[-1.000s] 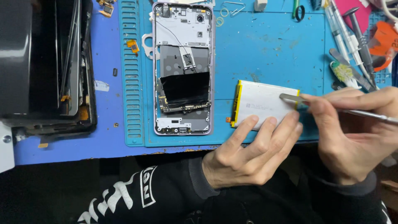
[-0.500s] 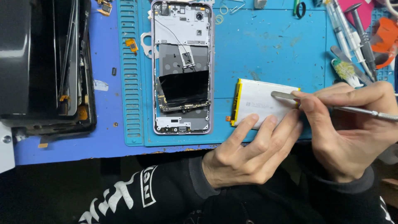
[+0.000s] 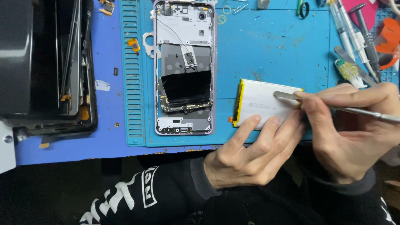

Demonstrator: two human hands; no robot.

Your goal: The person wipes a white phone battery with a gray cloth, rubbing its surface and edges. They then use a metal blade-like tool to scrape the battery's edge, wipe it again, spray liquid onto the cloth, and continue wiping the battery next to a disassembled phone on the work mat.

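The metal spatula (image 3: 333, 106) is being pinched in the right hand (image 3: 354, 133) while the white battery (image 3: 262, 102) is being pressed flat by left hand (image 3: 250, 154) fingertips; the blade should be kept shallow to avoid puncturing.

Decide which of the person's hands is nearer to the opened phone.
Left. The left hand rests on the white battery just right of the opened phone; the right hand is farther right, holding a metal tool.

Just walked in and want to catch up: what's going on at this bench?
A person's left hand steadies a white phone battery on the blue work mat, while the right hand presses a metal spudger onto its top. The opened phone lies beside it, untouched.
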